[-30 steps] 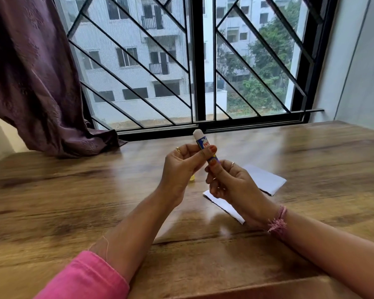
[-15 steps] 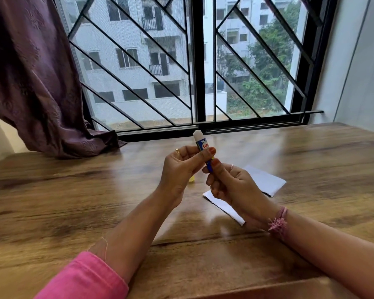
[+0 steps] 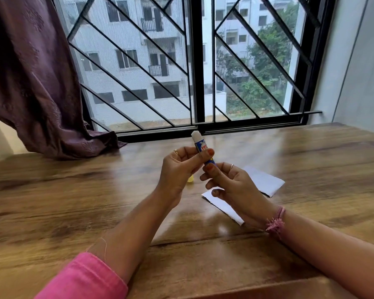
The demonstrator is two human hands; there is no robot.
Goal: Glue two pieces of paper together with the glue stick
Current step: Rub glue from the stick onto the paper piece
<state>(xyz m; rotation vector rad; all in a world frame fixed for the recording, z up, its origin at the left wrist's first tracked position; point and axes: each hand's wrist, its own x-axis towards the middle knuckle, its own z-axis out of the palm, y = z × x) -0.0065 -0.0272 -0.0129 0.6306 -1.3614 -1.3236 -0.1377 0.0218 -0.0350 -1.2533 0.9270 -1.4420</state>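
Behind everything stood a big window with black diagonal bars, looking out on a pale apartment block and green trees. To the left hung a purple curtain, its hem resting on the far edge of the counter, a wide wooden surface with a glossy grain. Both forearms reached in from the near side, the left one in a pink sleeve, the right one with a pink thread band at the wrist. On the counter, right of centre and partly under the right hand, lay white paper; whether it was one sheet or two could not be told. The left hand and the right hand were raised above the counter, close together. Both grasped the glue stick, which tilted slightly left, its white uncapped tip pointing up toward the window. The left fingers pinched its blue middle; the right fingers closed around its lower end. Something small and yellow sat on the counter just behind the left hand, mostly hidden.
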